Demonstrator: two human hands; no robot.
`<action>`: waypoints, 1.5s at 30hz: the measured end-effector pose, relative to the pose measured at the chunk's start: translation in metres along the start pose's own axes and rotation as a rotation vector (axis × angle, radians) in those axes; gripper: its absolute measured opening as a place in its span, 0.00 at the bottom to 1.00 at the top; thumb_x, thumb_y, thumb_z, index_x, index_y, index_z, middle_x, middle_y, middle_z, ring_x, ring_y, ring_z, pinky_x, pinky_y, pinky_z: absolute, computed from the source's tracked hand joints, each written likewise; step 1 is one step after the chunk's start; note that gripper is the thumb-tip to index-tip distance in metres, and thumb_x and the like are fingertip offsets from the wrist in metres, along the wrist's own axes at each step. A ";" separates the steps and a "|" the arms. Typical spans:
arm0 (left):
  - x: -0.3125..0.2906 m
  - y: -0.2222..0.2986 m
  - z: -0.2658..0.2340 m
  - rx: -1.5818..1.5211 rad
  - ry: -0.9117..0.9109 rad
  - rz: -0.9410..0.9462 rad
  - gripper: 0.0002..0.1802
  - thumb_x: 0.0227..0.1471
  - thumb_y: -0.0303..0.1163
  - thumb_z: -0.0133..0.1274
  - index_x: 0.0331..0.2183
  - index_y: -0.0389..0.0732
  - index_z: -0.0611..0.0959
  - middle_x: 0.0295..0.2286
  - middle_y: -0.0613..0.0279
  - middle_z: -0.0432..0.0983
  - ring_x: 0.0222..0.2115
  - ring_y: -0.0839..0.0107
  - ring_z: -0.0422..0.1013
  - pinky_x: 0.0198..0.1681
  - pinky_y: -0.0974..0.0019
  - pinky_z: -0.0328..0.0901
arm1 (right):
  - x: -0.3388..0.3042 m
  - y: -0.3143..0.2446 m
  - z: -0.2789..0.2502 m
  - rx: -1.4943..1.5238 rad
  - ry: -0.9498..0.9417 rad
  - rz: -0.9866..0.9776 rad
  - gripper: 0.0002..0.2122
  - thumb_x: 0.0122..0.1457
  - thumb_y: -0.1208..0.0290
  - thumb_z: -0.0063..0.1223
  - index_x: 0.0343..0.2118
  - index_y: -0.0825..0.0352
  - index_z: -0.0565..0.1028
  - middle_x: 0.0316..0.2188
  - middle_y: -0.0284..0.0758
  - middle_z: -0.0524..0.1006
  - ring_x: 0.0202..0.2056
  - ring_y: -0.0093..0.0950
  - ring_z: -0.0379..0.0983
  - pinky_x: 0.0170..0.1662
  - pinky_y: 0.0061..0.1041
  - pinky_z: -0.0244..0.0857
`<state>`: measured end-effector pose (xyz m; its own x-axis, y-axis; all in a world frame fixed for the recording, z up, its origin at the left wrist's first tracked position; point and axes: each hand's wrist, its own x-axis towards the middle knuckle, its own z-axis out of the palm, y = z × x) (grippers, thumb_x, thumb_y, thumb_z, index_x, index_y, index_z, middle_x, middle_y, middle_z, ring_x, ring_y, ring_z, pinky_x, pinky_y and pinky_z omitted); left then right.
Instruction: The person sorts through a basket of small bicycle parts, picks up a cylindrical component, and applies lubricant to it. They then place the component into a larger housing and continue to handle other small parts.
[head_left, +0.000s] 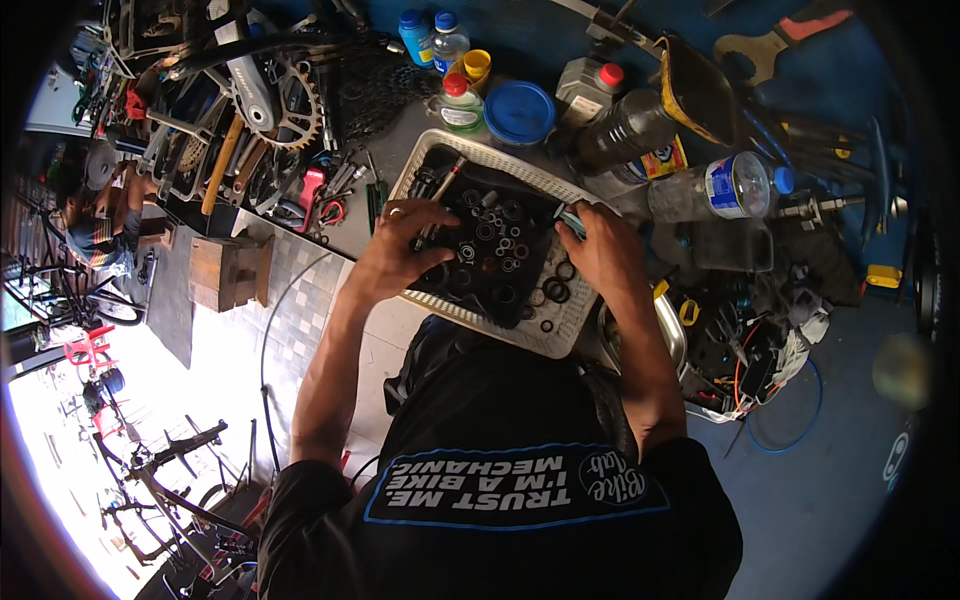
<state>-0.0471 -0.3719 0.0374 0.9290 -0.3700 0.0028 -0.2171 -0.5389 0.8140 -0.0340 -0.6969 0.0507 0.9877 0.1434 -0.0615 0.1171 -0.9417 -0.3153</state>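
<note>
A cream plastic basket (pixel 530 345) stands in front of me, with a black tray (pixel 470 285) inside it. Small bearings and metal rings (pixel 490 232) lie scattered in the tray. My left hand (pixel 405 250) hovers over the tray's left side, thumb and fingers apart, close to a long rod with a brass-coloured end (pixel 452 178). At the basket's right side my right hand (pixel 610 250) pinches a small pale teal rod-shaped piece (pixel 571 220); its kind is unclear. Several black rubber rings (pixel 556 290) lie in the basket below that hand.
Beyond the basket stand a blue-lidded tub (pixel 519 112), a red-capped bottle (pixel 460 103) and a grey jug (pixel 588 92). A clear plastic bottle (pixel 715 187) lies at right. Crank parts (pixel 255 90) and tools crowd the left bench. A wooden block (pixel 222 272) sits farther left.
</note>
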 end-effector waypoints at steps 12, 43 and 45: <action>-0.022 0.012 -0.014 -0.376 0.057 -0.119 0.25 0.51 0.19 0.67 0.51 0.41 0.82 0.49 0.61 0.83 0.54 0.62 0.75 0.61 0.55 0.63 | -0.001 -0.002 -0.006 -0.037 0.002 -0.038 0.19 0.64 0.56 0.60 0.48 0.67 0.82 0.36 0.45 0.85 0.38 0.43 0.84 0.43 0.40 0.78; -0.029 0.008 0.008 0.706 -0.242 -0.001 0.09 0.49 0.40 0.67 0.34 0.51 0.91 0.68 0.54 0.58 0.71 0.46 0.49 0.73 0.34 0.43 | -0.006 -0.009 -0.009 0.001 -0.121 0.020 0.19 0.64 0.55 0.60 0.50 0.66 0.81 0.42 0.44 0.84 0.41 0.44 0.84 0.43 0.41 0.78; -0.030 -0.016 0.013 0.776 -0.180 0.091 0.10 0.49 0.40 0.68 0.36 0.53 0.91 0.69 0.54 0.58 0.72 0.45 0.46 0.73 0.34 0.42 | -0.005 -0.011 -0.009 0.007 -0.146 0.027 0.19 0.64 0.55 0.60 0.51 0.65 0.80 0.43 0.43 0.84 0.40 0.44 0.84 0.43 0.41 0.78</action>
<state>-0.0754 -0.3619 0.0163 0.8493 -0.5189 -0.0977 -0.4979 -0.8486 0.1789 -0.0397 -0.6903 0.0625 0.9650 0.1610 -0.2071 0.0893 -0.9439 -0.3180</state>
